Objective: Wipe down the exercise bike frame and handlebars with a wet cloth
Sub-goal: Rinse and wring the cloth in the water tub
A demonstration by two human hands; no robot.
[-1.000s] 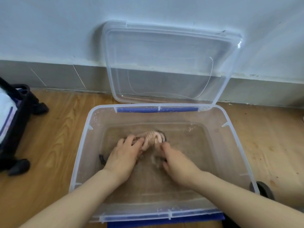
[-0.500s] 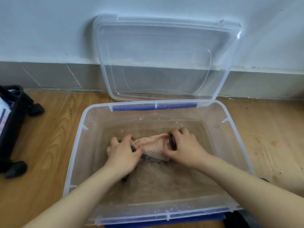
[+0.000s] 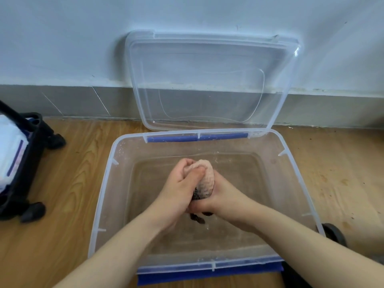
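Cloth [image 3: 205,177] bunched into a tight wad, peach-pink with a dark mesh part at its lower end, held up between both hands over the middle of the clear plastic tub [image 3: 104,183]. Left hand [image 3: 179,185] wraps the wad from the left, fingers curled over the top, thumb across the front. Right hand [image 3: 218,197] clamps it from the right and from below, fingers curled round the lower part, fingertips mostly hidden behind the cloth. Both grips closed hard on the cloth, hands touching each other. Dark scrap of the cloth hangs out under the hands. Shallow murky water [image 3: 239,173] in the tub bottom; cannot tell if the hanging scrap touches it. Droplets on the tub's inner walls. Tub sits on wooden floor [image 3: 62,204], one blue latch strip [image 3: 176,138] on the far rim, another along the near rim. Clear lid [image 3: 207,80] stands tilted behind the tub, leaning on the pale wall [image 3: 62,38], lower edge just behind the far rim. Grey baseboard [image 3: 62,100] runs under the wall. Black wheeled object [image 3: 31,163] at the left edge, well apart from the tub, something white [image 3: 8,146] on it. Dark round wheel-like thing [image 3: 334,233] just beside the tub's near right corner, partly cut off by the right forearm
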